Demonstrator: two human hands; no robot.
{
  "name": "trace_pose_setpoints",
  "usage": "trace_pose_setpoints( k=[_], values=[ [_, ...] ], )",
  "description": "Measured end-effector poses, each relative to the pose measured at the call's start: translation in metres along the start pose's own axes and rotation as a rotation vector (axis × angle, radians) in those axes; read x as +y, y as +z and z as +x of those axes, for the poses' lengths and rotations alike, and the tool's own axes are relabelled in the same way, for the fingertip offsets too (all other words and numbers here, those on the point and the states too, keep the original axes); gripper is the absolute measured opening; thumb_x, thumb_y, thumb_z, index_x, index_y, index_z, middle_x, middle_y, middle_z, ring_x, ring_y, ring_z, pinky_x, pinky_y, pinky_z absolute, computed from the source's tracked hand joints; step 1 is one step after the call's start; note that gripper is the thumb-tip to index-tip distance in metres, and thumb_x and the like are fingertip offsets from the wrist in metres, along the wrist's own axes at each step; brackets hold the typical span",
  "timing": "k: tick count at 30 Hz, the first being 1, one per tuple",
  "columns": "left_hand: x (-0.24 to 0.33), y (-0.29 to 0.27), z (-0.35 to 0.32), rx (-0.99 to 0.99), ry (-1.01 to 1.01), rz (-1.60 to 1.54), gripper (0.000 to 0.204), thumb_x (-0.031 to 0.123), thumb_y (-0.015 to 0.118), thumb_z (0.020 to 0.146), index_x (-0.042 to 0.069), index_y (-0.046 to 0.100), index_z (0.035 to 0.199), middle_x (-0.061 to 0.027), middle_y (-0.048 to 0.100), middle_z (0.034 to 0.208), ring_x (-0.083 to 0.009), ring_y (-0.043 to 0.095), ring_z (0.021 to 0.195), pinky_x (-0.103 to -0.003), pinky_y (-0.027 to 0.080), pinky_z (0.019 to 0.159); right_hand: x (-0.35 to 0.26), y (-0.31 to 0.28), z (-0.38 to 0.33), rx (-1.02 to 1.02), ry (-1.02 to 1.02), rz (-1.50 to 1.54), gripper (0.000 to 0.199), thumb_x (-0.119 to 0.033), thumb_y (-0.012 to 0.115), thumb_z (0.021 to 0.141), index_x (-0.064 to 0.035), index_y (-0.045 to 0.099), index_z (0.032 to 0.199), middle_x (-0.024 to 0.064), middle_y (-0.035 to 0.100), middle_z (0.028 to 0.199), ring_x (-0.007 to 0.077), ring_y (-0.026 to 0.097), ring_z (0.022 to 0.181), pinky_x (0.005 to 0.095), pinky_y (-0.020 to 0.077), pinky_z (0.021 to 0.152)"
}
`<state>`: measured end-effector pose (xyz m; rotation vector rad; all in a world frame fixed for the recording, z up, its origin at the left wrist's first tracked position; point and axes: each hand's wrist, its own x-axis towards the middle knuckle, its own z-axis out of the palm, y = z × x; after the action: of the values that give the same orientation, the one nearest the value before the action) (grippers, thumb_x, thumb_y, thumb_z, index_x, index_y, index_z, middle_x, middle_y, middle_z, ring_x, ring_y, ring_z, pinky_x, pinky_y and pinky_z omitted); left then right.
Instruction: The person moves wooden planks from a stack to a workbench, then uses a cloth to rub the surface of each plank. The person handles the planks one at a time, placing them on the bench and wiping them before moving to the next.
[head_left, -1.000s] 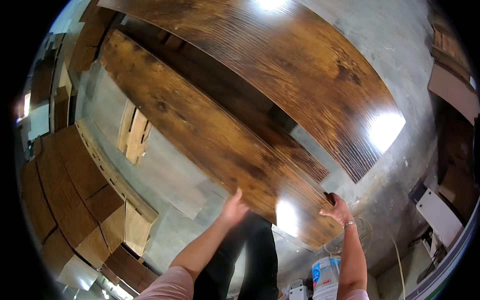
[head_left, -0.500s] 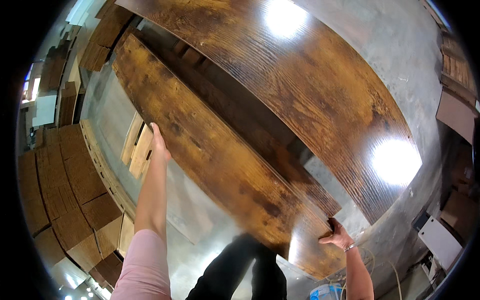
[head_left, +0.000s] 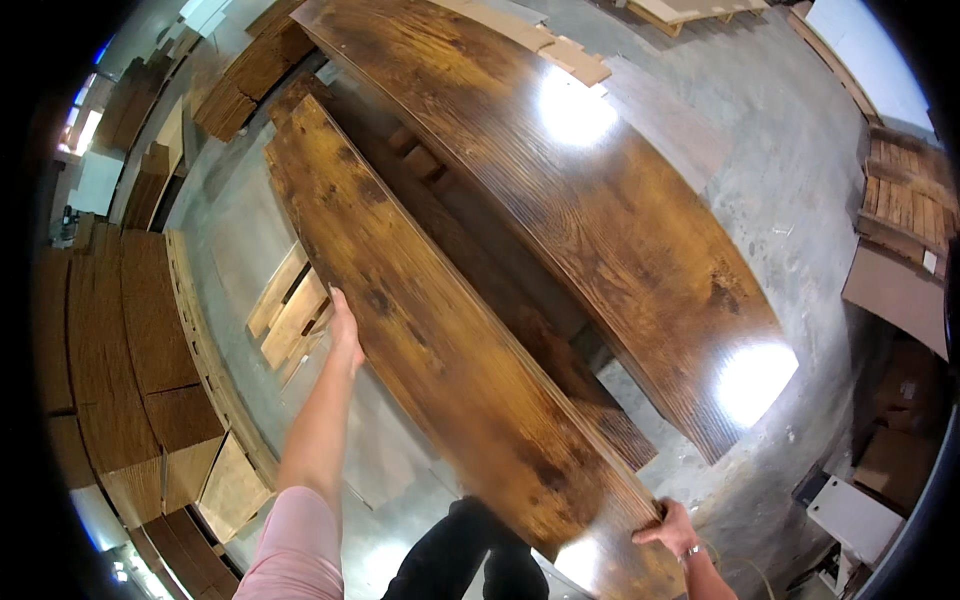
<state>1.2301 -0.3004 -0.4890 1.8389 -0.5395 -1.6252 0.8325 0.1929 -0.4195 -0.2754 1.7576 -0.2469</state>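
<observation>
A long brown wood-grain board (head_left: 440,350) slants across the middle, from the upper left down to the lower right. My left hand (head_left: 345,328) is closed on its near long edge, with the thumb side showing and the other fingers partly hidden. My right hand (head_left: 668,528) grips the far edge close to the lower right end, thumb on top. Beyond it lies a wider glossy board (head_left: 600,210) of the same finish, raised above the floor. In the dark gap between them, a lower brown board (head_left: 610,420) shows in part.
Pale wooden slats (head_left: 295,310) lie on the grey floor beside my left hand. Stacked brown boards (head_left: 110,330) stand along the left on a pallet. At the right are a wooden pallet (head_left: 905,200), cardboard (head_left: 900,295) and a white panel (head_left: 855,518). Flat cardboard (head_left: 570,58) lies at the far side.
The held board and both hands have shifted down and slightly right relative to the slats. My view has tilted up, bringing in more of the far floor. Both hands keep their hold.
</observation>
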Motion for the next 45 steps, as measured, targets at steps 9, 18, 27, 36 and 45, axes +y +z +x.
trace_pose_setpoints(
  k=[9, 18, 27, 36, 45],
  values=[
    [-0.027, -0.053, -0.228, -0.197, -0.273, -0.229, 0.087, 0.073, 0.023, 0.091, 0.009, 0.023, 0.151, -0.0102, 0.026, 0.155, -0.0316, 0.027, 0.14, -0.049, 0.023, 0.114, -0.016, -0.052, -0.366, 0.211, 0.037, -0.426, 0.052, -0.024, 0.083, 0.065, 0.0007, 0.066, 0.108, 0.0157, 0.068, 0.083, 0.0344, 0.067, 0.08, 0.0362, 0.0522, 0.08],
    [0.01, -0.086, -0.441, -0.213, -0.454, -0.268, 0.074, 0.061, 0.025, 0.097, 0.007, 0.027, 0.149, -0.0098, 0.031, 0.153, -0.0308, 0.031, 0.138, -0.047, 0.026, 0.113, -0.012, -0.067, -0.64, 0.103, 0.276, -0.365, 0.077, -0.038, 0.086, 0.048, 0.0017, 0.065, 0.111, 0.0217, 0.068, 0.096, 0.035, 0.065, 0.089, 0.0406, 0.0509, 0.081],
    [0.077, -0.064, -0.541, -0.465, -0.364, -0.144, 0.075, 0.062, 0.026, 0.097, 0.009, 0.026, 0.149, -0.0093, 0.03, 0.153, -0.0307, 0.031, 0.138, -0.047, 0.027, 0.113, 0.062, -0.012, -0.744, 0.184, 0.32, -0.247, 0.089, -0.039, 0.087, 0.041, 0.003, 0.061, 0.115, 0.0236, 0.066, 0.101, 0.036, 0.064, 0.093, 0.0411, 0.0505, 0.083],
    [0.078, -0.088, -0.648, -0.805, -0.349, 0.141, 0.076, 0.063, 0.028, 0.096, 0.01, 0.025, 0.149, -0.0088, 0.029, 0.153, -0.0306, 0.031, 0.138, -0.047, 0.027, 0.113, 0.118, 0.154, -0.872, 0.519, 0.198, -0.172, 0.071, -0.044, 0.087, 0.045, -0.001, 0.065, 0.097, 0.0185, 0.067, 0.093, 0.0327, 0.064, 0.091, 0.0399, 0.0509, 0.08],
    [0.032, -0.17, -0.745, -1.059, -0.393, 0.505, 0.076, 0.064, 0.029, 0.095, 0.011, 0.025, 0.15, -0.0084, 0.029, 0.153, -0.0305, 0.031, 0.138, -0.046, 0.027, 0.113, 0.183, 0.38, -0.964, 0.861, 0.194, -0.022, 0.075, -0.049, 0.085, 0.046, -0.0003, 0.064, 0.1, 0.0167, 0.066, 0.096, 0.0333, 0.062, 0.096, 0.0414, 0.0471, 0.086]
  ],
)
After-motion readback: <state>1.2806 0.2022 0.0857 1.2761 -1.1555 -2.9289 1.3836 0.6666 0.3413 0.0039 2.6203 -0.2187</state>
